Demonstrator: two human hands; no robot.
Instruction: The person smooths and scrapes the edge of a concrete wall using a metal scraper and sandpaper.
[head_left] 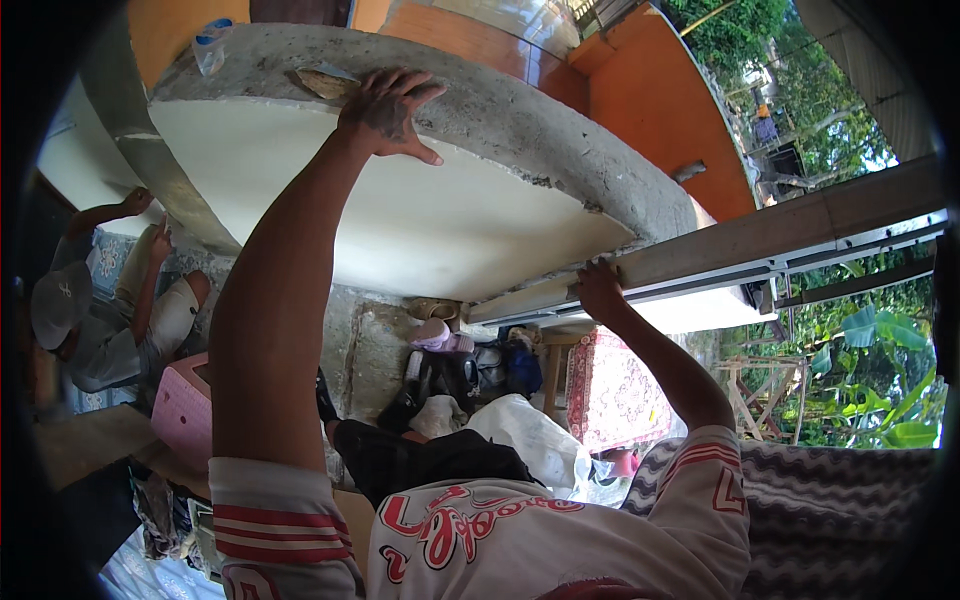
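Note:
My left hand (388, 112) rests on the rough top of a grey concrete wall (480, 80), its fingers spread and the thumb pointing away. Right beside its fingers lies a brownish flat piece (325, 84) with a grey edge; its kind is unclear. Below the ledge, the wall has a smooth whitish face (430, 210). Lower on the right, my right hand (600, 288) grips the end of a long brownish frame beam (740, 230), fingers bent over its edge. Grey metal rails (780, 267) run along the beam's underside.
A clear plastic cup (210, 46) stands on the ledge's far left. At left, another person in a cap (62, 305) sits near a pink basket (182, 410). Shoes (440, 375), a white sack (520, 430) and a patterned red cloth (615, 390) lie below me.

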